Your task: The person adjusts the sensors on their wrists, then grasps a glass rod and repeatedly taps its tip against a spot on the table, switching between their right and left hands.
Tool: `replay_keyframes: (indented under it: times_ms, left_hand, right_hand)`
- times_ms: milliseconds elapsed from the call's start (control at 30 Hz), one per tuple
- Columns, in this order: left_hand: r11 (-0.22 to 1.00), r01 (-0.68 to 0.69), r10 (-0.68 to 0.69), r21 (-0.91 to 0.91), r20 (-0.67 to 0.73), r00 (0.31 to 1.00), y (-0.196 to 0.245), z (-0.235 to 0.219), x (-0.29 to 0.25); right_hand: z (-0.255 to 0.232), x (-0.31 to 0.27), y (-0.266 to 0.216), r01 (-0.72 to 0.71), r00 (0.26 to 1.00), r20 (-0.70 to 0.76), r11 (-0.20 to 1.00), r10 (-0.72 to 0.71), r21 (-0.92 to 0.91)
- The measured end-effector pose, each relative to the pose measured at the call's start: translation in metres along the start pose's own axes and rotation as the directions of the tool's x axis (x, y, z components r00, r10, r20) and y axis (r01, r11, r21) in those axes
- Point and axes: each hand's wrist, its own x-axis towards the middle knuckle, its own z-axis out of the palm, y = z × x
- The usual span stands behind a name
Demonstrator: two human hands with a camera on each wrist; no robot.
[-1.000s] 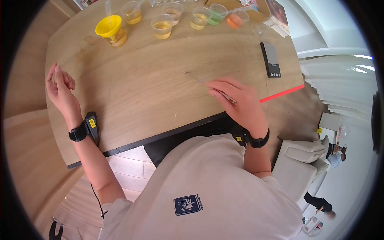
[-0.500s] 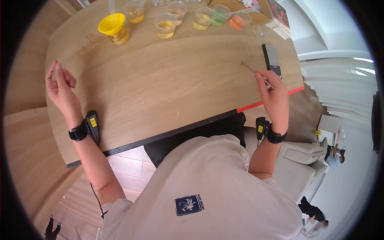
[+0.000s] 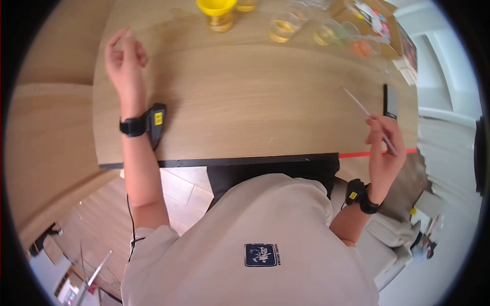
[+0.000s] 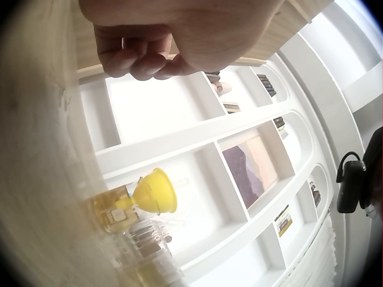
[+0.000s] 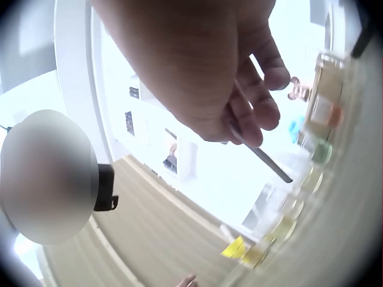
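My right hand [image 3: 386,150] holds a thin metal stick [image 3: 356,101] between thumb and fingers, above the table's right side near a black digital scale [image 3: 390,98]. In the right wrist view, the stick's flat end [image 5: 276,169] sticks out past the curled fingers. My left hand [image 3: 126,64] is at the left of the table, fingers loosely bent and holding nothing. Beyond it, a yellow funnel [image 3: 216,6] sits on a container of amber liquid [image 3: 220,24].
Several clear plastic cups stand along the far side, among them a yellow-liquid cup [image 3: 281,31] and an orange-liquid cup [image 3: 363,49]. A cardboard box [image 3: 392,50] is at the back right. Red tape [image 3: 375,154] lines part of the table's front edge.
My right hand has moved right with the metal stick, from mid-table toward the scale. The left hand stays in its loose pose. The head view has turned, shifting the table in the picture.
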Motion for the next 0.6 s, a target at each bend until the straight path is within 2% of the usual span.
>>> replay_keyframes:
  times_ms: [33, 100, 133, 200, 333, 400, 433, 500, 533, 600]
  left_hand:
    - [0.998, 0.025, -0.023, -0.059, 0.027, 0.999, 0.0, 0.0, 0.0]
    - [0.991, 0.052, -0.045, -0.125, 0.056, 0.997, 0.001, -0.001, -0.001]
    - [0.991, 0.055, -0.049, -0.12, 0.057, 0.997, 0.002, -0.001, -0.002]
    - [0.991, 0.061, -0.054, -0.116, 0.056, 0.997, 0.003, 0.0, -0.002]
    - [0.987, 0.058, -0.051, -0.152, 0.05, 0.997, 0.003, 0.0, -0.001]
    - [0.985, 0.061, -0.054, -0.163, 0.046, 0.997, 0.003, -0.001, -0.001]
    - [0.988, 0.048, -0.043, -0.148, 0.037, 0.998, 0.004, -0.002, -0.002]
    - [0.988, 0.042, -0.037, -0.15, 0.034, 0.999, 0.006, 0.0, -0.002]
    - [0.991, 0.022, -0.019, -0.132, 0.024, 1.0, 0.005, -0.001, -0.002]
    - [0.995, -0.001, 0.003, -0.102, 0.018, 1.0, 0.001, -0.002, 0.0]
  right_hand:
    - [0.016, 0.0, -0.009, 0.01, 1.0, 0.016, 1.0, -0.01, 0.018]
    - [0.049, 0.002, -0.032, 0.209, 0.939, 0.291, 0.976, -0.184, -0.055]
    - [0.063, 0.004, -0.036, 0.212, 0.938, 0.291, 0.976, -0.188, -0.056]
    - [0.085, 0.011, -0.036, 0.381, 0.864, 0.348, 0.924, -0.363, 0.019]
    - [0.091, 0.017, -0.04, 0.404, 0.823, 0.44, 0.915, -0.359, -0.009]
    - [0.076, 0.02, -0.038, 0.174, 0.941, 0.295, 0.985, -0.165, -0.005]
    - [0.07, 0.022, -0.032, 0.176, 0.939, 0.302, 0.984, -0.164, -0.013]
    - [0.055, 0.025, -0.017, 0.065, 0.958, 0.288, 0.987, -0.02, -0.147]
    - [0.048, 0.025, -0.01, 0.063, 0.961, 0.278, 0.984, -0.013, -0.169]
    - [0.028, 0.023, 0.004, -0.054, 0.99, 0.125, 0.995, 0.065, -0.084]
